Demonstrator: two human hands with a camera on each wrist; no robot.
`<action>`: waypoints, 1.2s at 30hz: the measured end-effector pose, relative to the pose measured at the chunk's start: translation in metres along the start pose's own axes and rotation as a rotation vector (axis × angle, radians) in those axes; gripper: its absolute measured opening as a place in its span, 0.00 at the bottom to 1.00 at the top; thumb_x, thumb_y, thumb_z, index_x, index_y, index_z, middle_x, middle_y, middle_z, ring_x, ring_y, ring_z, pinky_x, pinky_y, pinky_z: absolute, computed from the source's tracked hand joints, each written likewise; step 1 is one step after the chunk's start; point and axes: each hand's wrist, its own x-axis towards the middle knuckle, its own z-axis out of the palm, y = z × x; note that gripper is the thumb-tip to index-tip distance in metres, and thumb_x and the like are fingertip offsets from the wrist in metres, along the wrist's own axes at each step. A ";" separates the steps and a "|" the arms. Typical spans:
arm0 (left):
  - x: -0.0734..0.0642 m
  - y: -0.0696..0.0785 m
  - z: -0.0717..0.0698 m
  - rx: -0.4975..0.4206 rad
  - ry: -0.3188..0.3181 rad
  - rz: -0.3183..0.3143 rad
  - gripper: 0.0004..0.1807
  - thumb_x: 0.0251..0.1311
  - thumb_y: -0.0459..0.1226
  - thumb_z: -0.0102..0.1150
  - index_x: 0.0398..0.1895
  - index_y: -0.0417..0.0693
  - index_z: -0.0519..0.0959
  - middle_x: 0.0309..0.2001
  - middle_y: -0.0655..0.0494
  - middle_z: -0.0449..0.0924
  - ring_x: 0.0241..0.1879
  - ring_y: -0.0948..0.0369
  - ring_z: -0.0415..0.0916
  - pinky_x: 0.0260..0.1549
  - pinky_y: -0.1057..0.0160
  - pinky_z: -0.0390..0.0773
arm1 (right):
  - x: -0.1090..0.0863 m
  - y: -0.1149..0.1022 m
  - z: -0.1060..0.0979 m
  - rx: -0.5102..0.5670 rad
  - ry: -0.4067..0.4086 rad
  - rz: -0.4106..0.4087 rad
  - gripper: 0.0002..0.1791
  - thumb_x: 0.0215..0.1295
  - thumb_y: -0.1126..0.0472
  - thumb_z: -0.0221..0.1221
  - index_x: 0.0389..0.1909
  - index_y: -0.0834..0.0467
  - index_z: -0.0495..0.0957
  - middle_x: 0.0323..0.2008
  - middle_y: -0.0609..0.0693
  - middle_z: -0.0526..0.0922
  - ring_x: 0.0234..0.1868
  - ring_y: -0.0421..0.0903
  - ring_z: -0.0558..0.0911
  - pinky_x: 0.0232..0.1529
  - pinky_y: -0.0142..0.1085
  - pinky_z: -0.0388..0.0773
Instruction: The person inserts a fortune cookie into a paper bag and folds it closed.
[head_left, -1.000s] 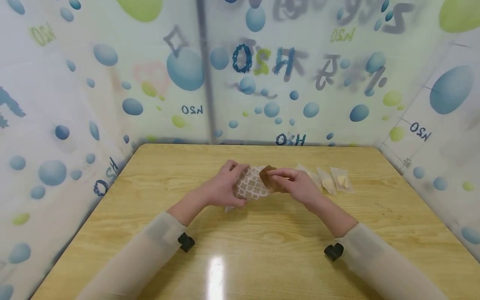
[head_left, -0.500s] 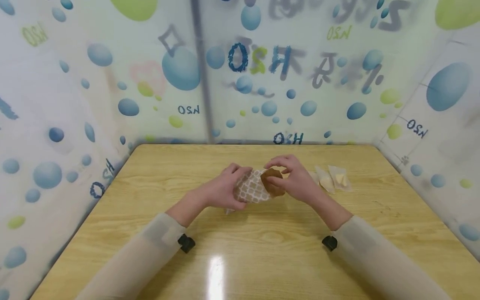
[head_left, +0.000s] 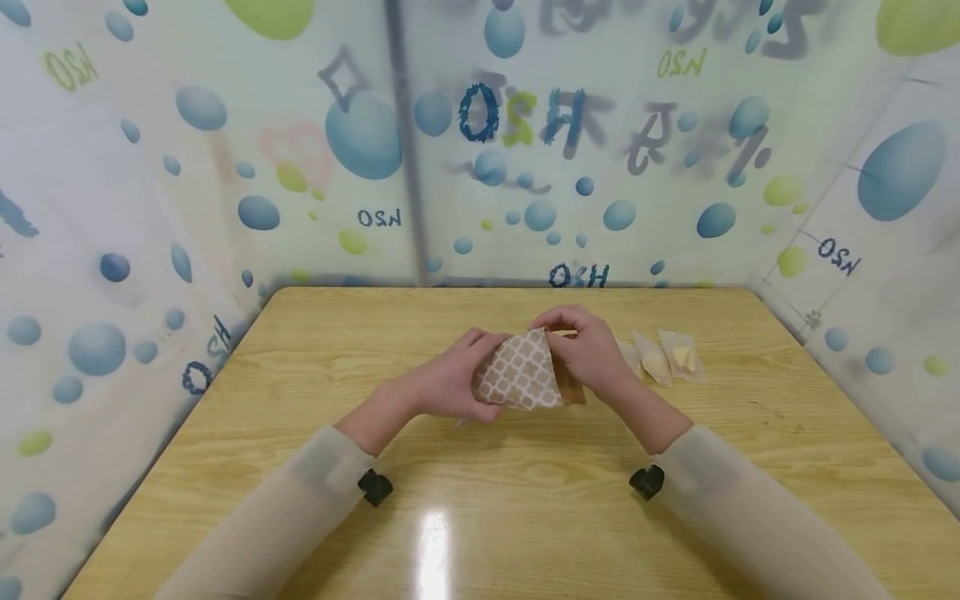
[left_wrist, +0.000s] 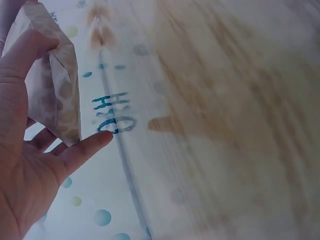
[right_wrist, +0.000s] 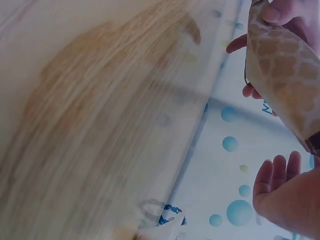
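Note:
A beige paper bag (head_left: 517, 372) with a white lattice print is held up between the hands in the head view. My left hand (head_left: 453, 379) grips its left end, thumb on the near side and fingers over the top. My right hand (head_left: 588, 350) is at its right end, index finger and thumb pinching the upper corner. A plain brown part (head_left: 573, 390) shows at that end, partly behind the print. In the left wrist view, the left hand (left_wrist: 30, 165) wraps the creased bag (left_wrist: 52, 90). The right wrist view shows the right hand (right_wrist: 287, 187) below the bag (right_wrist: 285, 70).
To the right on the wooden table (head_left: 750, 467) lie small clear packets, one holding pale yellow pieces (head_left: 684, 358) and another beside it (head_left: 652, 358); one more is partly behind the right hand. Printed wall sheets (head_left: 487, 192) stand around the table's back and sides.
The bag has turned so its printed face shows broadly and the brown part faces away. My right hand has shifted from the brown part to the upper corner; the left keeps its grip.

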 end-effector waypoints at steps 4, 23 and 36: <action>-0.002 -0.002 -0.002 -0.016 -0.009 -0.001 0.58 0.55 0.44 0.81 0.86 0.49 0.57 0.72 0.45 0.65 0.65 0.53 0.70 0.67 0.49 0.78 | -0.003 0.001 -0.005 -0.004 -0.012 0.022 0.11 0.81 0.58 0.63 0.56 0.57 0.87 0.60 0.57 0.84 0.60 0.56 0.84 0.57 0.44 0.83; -0.006 -0.005 -0.008 -0.004 0.043 -0.051 0.56 0.53 0.42 0.82 0.82 0.52 0.58 0.69 0.42 0.63 0.64 0.48 0.69 0.64 0.44 0.80 | -0.016 0.010 -0.026 -0.173 -0.228 0.028 0.18 0.81 0.62 0.62 0.67 0.57 0.86 0.61 0.60 0.90 0.42 0.47 0.91 0.41 0.48 0.88; -0.005 -0.008 -0.007 0.000 0.053 -0.038 0.54 0.53 0.43 0.82 0.79 0.45 0.60 0.70 0.42 0.66 0.66 0.48 0.70 0.68 0.44 0.78 | -0.024 0.018 -0.047 -0.147 -0.259 0.046 0.18 0.82 0.58 0.62 0.67 0.57 0.85 0.53 0.60 0.90 0.48 0.60 0.90 0.51 0.51 0.90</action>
